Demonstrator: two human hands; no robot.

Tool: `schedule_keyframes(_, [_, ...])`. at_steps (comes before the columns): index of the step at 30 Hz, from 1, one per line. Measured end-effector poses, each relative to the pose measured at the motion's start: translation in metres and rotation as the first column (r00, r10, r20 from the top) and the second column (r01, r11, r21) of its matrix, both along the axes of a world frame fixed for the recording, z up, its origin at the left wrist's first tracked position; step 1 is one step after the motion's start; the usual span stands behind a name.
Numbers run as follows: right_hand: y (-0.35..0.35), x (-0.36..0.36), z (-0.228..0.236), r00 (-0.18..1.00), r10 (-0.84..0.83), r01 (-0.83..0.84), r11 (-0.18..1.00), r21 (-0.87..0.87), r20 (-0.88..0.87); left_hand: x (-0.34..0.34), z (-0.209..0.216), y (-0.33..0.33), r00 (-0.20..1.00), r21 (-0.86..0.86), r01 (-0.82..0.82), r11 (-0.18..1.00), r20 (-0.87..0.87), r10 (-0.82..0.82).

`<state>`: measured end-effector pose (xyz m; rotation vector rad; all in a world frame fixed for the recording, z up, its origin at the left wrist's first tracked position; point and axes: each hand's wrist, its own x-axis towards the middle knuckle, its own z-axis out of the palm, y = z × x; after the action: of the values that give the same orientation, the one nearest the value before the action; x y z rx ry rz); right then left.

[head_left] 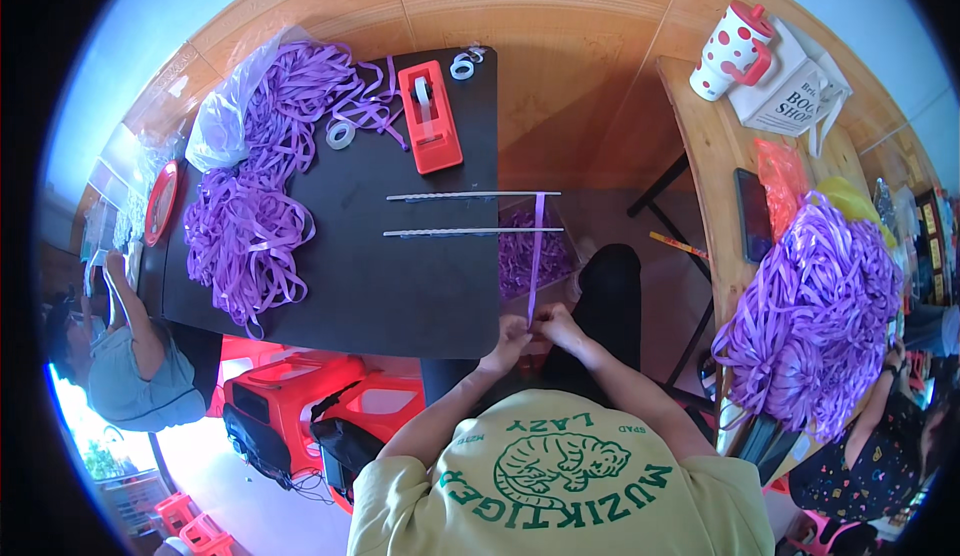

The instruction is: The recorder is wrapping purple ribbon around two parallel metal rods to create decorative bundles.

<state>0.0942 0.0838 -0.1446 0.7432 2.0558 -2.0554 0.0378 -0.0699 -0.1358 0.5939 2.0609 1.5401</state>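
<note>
A purple ribbon (535, 271) runs from the far thin rod (470, 195), across the near thin rod (470, 232), down to my hands. Both rods lie side by side on the black table, and their right ends stick out past its edge. My left hand (508, 342) pinches the ribbon's lower part beside the table's near right corner. Close against it, my right hand (560, 328) is closed with its fingertips at the same stretch of ribbon. The ribbon's very end is hidden between my fingers.
Heaped purple ribbon (250, 226), a red tape dispenser (432, 121) and tape rolls (340, 135) lie on the black table (340, 286). Below its right edge is a box of ribbon (525, 256). The wooden table (735, 286) holds a ribbon pile (810, 316), phone (752, 214) and spotted tumbler (730, 51).
</note>
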Motion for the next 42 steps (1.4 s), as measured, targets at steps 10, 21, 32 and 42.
schedule_keyframes(10, [0.009, -0.009, -0.013, 0.99, 0.026, -0.023, 0.999, -0.021, 0.141, 0.0, -0.015, 0.006, 0.966, -0.115, -0.069, 0.991, -0.255, 0.038])
schedule_keyframes(21, [0.0, 0.005, 0.003, 0.987, 0.153, -0.154, 0.988, -0.005, -0.051, -0.008, 0.081, 0.045, 0.973, 0.15, -0.161, 0.975, -0.142, 0.183])
schedule_keyframes(32, [-0.013, 0.023, 0.025, 0.994, 0.007, -0.038, 0.956, -0.292, -0.106, -0.029, 0.143, 0.095, 0.965, 0.293, -0.253, 0.922, 0.011, 0.261])
schedule_keyframes(42, [-0.002, 0.008, 0.04, 0.974, 0.126, -0.136, 0.99, -0.042, -0.188, -0.037, 0.158, 0.1, 0.941, 0.496, -0.337, 0.8, 0.148, 0.305])
